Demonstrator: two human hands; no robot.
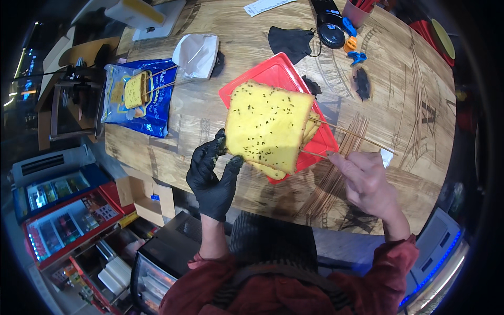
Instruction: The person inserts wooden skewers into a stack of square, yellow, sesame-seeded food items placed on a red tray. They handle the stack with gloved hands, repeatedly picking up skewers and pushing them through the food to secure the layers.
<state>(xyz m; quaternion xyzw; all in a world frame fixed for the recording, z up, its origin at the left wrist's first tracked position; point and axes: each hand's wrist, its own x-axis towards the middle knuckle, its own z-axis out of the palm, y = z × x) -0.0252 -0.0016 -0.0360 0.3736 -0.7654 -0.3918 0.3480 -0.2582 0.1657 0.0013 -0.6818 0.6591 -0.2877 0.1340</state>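
My left hand, in a black glove, pinches the lower left corner of a yellow bread slice dotted with dark seeds. The slice is over a red plastic tray, where more slices show partly from beneath it. Bare, my right hand grips a thin wooden skewer whose far end meets the slice's right edge. Above it, a second skewer juts out from that same edge. How deep both tips go is hidden. A bundle of loose skewers lies on the table beside and under my right hand.
To the left, skewered bread rests on a blue bread bag near a white paper bag. Behind the tray are a black face mask, a black device and small clips. An open carton stands below the table's left edge.
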